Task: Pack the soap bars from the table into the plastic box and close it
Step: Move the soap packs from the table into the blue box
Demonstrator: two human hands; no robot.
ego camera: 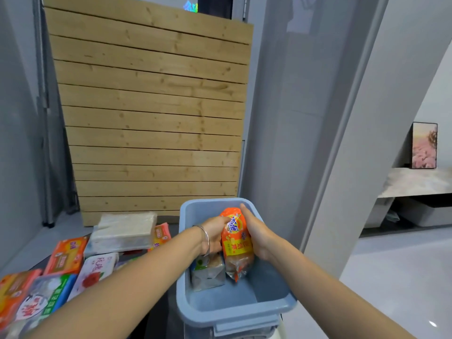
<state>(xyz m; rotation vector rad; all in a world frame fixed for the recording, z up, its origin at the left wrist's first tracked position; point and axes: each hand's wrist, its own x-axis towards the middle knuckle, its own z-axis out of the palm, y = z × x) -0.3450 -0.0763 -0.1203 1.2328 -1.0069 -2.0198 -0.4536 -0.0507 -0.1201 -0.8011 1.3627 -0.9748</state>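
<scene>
Soap pack (pixel 236 243), orange with unreadable lettering, gripped by left hand (pixel 214 237) and right hand (pixel 256 232) inside blue box (pixel 234 311).

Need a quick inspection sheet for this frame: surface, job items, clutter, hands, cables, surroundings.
Surface: dark table, mostly covered at left.
Job's things: blue plastic box open, no lid seen; orange soap pack held inside it; green-white pack already in; more soap bars on the table.
Clutter: clear-wrapped pale bundle.
Grippers: left hand and right hand both grip the orange pack.
Cables: nothing seen.
Surroundings: wooden slat panel, framed picture.
</scene>
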